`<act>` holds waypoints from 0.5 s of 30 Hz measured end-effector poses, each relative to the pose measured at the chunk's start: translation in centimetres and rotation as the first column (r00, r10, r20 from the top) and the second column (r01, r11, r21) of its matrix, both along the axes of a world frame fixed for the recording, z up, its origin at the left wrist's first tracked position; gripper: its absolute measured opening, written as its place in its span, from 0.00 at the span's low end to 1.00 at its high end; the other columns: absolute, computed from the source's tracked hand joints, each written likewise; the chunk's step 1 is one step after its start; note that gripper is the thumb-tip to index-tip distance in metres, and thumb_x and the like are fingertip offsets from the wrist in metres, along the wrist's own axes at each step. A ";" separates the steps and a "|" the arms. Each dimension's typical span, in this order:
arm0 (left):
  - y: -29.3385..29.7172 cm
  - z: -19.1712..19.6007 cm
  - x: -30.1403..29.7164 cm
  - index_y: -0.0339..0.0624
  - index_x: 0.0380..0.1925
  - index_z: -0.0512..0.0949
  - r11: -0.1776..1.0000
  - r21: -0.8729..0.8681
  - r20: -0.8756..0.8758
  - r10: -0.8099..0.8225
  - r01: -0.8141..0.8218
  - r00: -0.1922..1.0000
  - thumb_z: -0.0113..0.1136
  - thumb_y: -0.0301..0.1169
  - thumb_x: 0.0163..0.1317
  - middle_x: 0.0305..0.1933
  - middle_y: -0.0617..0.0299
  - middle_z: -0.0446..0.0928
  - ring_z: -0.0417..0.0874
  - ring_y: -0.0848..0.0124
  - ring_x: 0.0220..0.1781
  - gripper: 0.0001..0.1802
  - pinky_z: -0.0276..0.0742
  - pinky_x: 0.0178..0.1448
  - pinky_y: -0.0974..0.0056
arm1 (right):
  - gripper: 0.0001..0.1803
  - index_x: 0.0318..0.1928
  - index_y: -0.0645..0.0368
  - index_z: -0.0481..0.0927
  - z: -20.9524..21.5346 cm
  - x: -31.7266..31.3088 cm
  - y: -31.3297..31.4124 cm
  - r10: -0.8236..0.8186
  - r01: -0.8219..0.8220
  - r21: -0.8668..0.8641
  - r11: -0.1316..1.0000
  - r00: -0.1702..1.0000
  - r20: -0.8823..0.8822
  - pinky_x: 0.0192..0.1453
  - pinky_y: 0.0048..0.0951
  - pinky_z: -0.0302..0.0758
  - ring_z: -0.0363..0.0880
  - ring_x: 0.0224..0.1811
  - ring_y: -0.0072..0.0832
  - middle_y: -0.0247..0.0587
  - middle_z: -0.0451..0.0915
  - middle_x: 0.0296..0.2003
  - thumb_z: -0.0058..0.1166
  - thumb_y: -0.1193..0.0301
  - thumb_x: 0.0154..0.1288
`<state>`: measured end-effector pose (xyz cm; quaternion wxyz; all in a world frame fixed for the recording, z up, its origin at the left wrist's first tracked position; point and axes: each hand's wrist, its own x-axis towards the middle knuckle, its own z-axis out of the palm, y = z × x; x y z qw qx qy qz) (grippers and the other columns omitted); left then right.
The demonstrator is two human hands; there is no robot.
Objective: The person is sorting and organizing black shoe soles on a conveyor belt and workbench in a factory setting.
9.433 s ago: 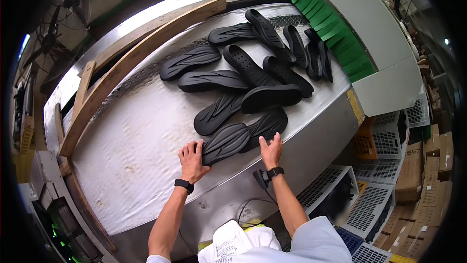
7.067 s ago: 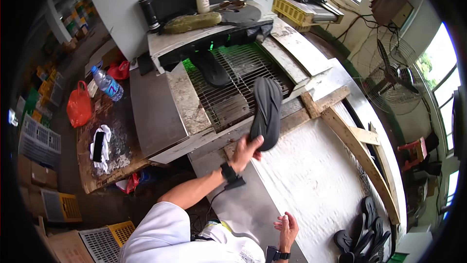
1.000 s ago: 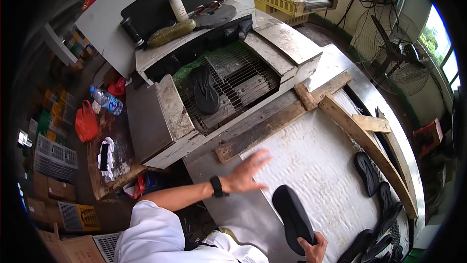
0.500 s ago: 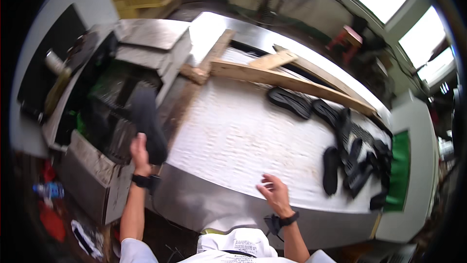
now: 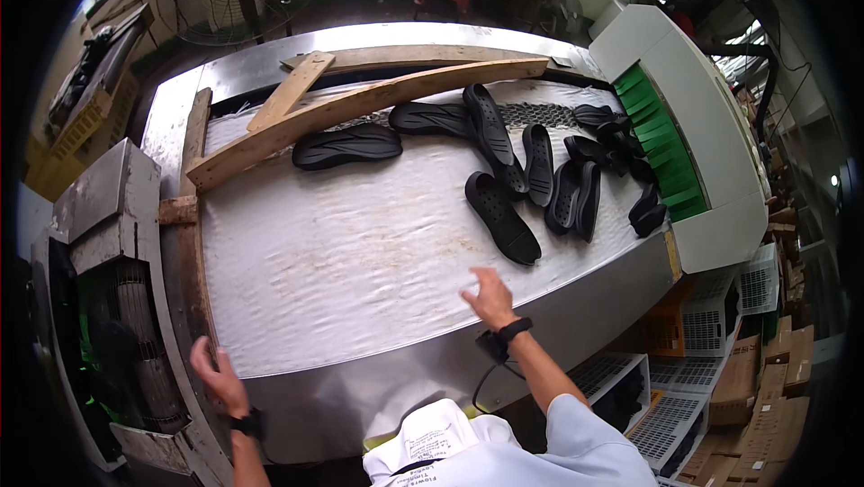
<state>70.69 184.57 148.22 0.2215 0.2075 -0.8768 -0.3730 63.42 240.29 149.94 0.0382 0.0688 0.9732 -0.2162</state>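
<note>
Now the left hand [image 5: 216,379] has let go of the black sole it held and sits empty, fingers loose, by the bench [image 5: 297,262] edge. Right hand [image 5: 489,296] is open too, holding nothing, near the closest black sole [image 5: 501,217], maybe not touching it.

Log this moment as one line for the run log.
left hand: empty, at table's left edge | right hand: empty, open, over white belt | nearest: black sole | more soles beyond
</note>
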 end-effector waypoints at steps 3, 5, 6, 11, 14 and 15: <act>10.9 -1.3 4.7 0.38 0.57 0.77 0.944 0.304 0.197 -0.192 0.127 0.961 0.63 0.21 0.62 0.63 0.52 0.72 0.72 0.59 0.65 0.21 0.67 0.72 0.56 | 0.42 0.67 0.58 0.66 -2.3 -5.7 8.5 -0.308 0.310 0.195 0.931 0.950 -0.041 0.63 0.51 0.73 0.70 0.65 0.54 0.54 0.71 0.61 0.71 0.58 0.56; 17.1 -1.3 6.2 0.39 0.56 0.78 0.910 0.347 0.268 -0.329 0.228 0.906 0.63 0.23 0.63 0.59 0.56 0.73 0.75 0.63 0.62 0.20 0.73 0.67 0.60 | 0.48 0.70 0.57 0.62 -4.0 -7.6 13.6 -0.507 0.492 0.213 0.844 0.862 0.018 0.64 0.53 0.72 0.67 0.68 0.55 0.57 0.67 0.65 0.72 0.54 0.55; 19.8 -1.2 6.4 0.39 0.54 0.79 0.872 0.420 0.304 -0.396 0.251 0.866 0.63 0.23 0.62 0.58 0.56 0.74 0.76 0.64 0.60 0.18 0.76 0.65 0.61 | 0.50 0.71 0.57 0.59 -4.8 -8.1 15.8 -0.572 0.551 0.190 0.812 0.816 0.079 0.65 0.54 0.71 0.65 0.70 0.55 0.58 0.64 0.68 0.72 0.52 0.55; 28.4 0.3 4.9 0.36 0.52 0.80 0.740 0.515 0.269 -0.619 0.433 0.738 0.64 0.23 0.61 0.55 0.51 0.76 0.78 0.61 0.57 0.18 0.81 0.58 0.62 | 0.33 0.46 0.62 0.82 -6.6 -7.9 14.9 -0.488 0.515 -0.122 0.848 0.850 0.200 0.53 0.47 0.78 0.84 0.48 0.51 0.53 0.86 0.40 0.72 0.46 0.52; 32.7 2.1 0.6 0.40 0.63 0.74 0.664 0.540 0.178 -0.690 0.517 0.701 0.68 0.25 0.58 0.63 0.47 0.71 0.72 0.54 0.65 0.30 0.75 0.66 0.56 | 0.25 0.37 0.65 0.82 -5.2 -4.9 12.6 -0.429 0.469 -0.446 0.763 0.882 0.193 0.43 0.37 0.79 0.84 0.36 0.35 0.46 0.85 0.30 0.71 0.54 0.58; 33.8 3.5 -1.2 0.43 0.67 0.69 0.691 0.353 0.164 -0.709 0.631 0.686 0.71 0.26 0.56 0.69 0.47 0.65 0.66 0.51 0.71 0.38 0.68 0.72 0.52 | 0.23 0.36 0.66 0.82 -3.6 -3.7 11.8 -0.389 0.467 -0.500 0.729 0.884 0.259 0.41 0.34 0.78 0.83 0.34 0.29 0.42 0.84 0.29 0.70 0.56 0.60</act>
